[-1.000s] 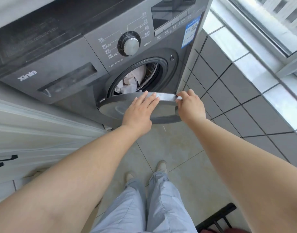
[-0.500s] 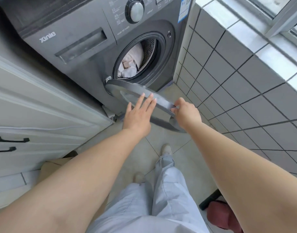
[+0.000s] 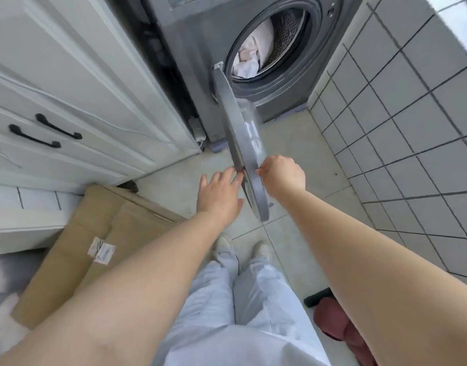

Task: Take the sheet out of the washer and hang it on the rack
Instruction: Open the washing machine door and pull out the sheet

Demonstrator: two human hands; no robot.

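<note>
Grey washer door (image 3: 243, 143) stands swung out; our right hand (image 3: 283, 175) pinches its rim while our left hand (image 3: 219, 192) lies spread, fingertips against its outer face. We are opening up. Pale sheet (image 3: 249, 58) sits bunched in the drum (image 3: 287, 35); next we reach in.

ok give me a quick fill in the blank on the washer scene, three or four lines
1. The washer door stands ____.
2. The right hand grips the door's ____.
3. The pale sheet lies inside the ____.
4. The black handles are on the ____ cabinet.

Missing words: open; edge; drum; white
</note>
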